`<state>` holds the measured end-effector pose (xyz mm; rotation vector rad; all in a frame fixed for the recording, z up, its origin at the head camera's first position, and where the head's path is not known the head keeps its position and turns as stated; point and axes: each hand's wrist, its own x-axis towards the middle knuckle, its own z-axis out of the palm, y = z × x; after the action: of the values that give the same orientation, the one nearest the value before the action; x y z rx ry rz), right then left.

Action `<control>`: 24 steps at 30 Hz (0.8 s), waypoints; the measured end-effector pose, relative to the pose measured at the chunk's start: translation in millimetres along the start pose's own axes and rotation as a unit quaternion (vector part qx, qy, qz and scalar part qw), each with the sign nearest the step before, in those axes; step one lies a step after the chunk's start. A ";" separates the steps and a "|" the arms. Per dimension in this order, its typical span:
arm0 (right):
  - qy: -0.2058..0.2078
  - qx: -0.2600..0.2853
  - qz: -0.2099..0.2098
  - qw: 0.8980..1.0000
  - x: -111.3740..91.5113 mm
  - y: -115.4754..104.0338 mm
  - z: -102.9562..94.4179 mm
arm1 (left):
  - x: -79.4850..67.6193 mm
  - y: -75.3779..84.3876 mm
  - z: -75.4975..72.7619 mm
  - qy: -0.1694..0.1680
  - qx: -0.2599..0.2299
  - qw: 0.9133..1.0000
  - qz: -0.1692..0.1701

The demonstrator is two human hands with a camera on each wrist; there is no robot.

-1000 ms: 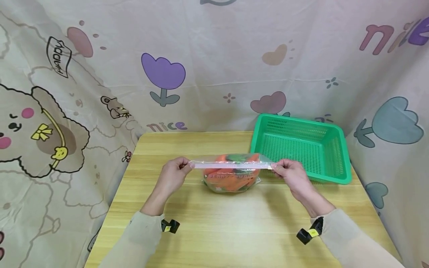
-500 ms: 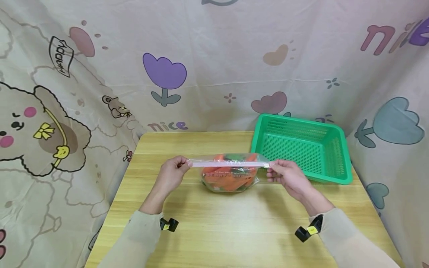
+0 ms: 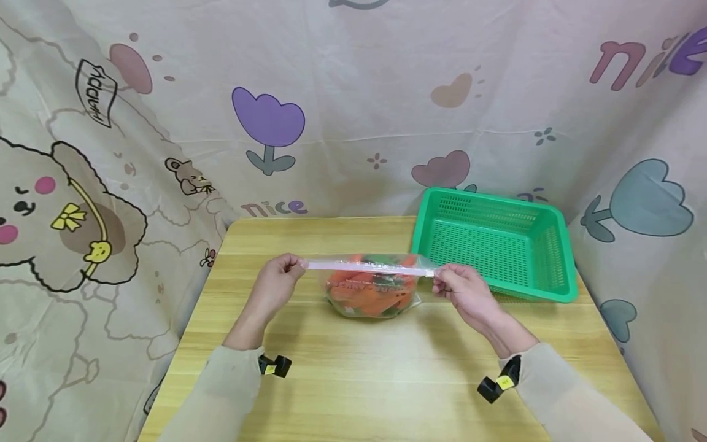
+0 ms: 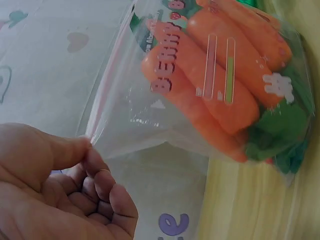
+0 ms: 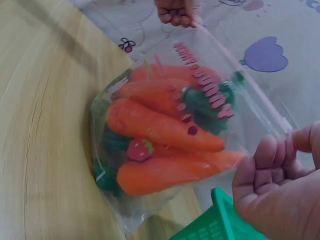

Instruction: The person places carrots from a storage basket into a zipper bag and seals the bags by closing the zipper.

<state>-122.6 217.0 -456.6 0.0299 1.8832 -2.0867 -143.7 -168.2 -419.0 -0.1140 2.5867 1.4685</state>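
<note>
A clear zip bag (image 3: 372,294) with printed lettering and a pale pink zip strip is stretched between my two hands over the table. Several orange carrots (image 5: 160,125) with green tops fill its lower part, seen through the plastic. My left hand (image 3: 274,285) pinches the left end of the strip between thumb and forefinger. At the opposite end, by the small white slider (image 3: 429,273), thumb and fingers of my right hand (image 3: 469,294) pinch the corner. The left wrist view shows the bag's top corner (image 4: 92,135) held at the fingertips, its lower side close to the tabletop.
A green perforated plastic basket (image 3: 571,270) stands at the back right of the wooden table (image 3: 359,380), just behind my right hand. Printed cloth (image 3: 353,92) hangs behind the table and along both sides.
Both hands have shifted a little to the left, carrying the bag with them. The pinch at each end of the strip holds, and the basket stays in place.
</note>
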 end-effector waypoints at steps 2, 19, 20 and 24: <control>0.002 -0.006 -0.010 1.000 2.4 3.8 4.2 | 1.7 -0.7 0.6 0.003 -0.038 0.999 -0.013; 0.032 -0.017 -0.020 0.999 0.2 15.8 9.3 | -36.8 31.0 118.9 -0.132 -0.342 0.929 -0.053; 0.035 -0.017 -0.021 0.999 0.4 16.1 9.9 | -37.9 35.7 130.5 -0.149 -0.367 0.916 -0.059; 0.049 -0.026 -0.020 0.998 1.3 17.1 12.2 | -36.1 51.7 169.1 -0.169 -0.445 0.873 -0.105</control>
<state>-117.0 203.6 -471.9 0.0831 2.0100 -2.0976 -98.0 2.9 -453.8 -0.2109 1.4116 2.2102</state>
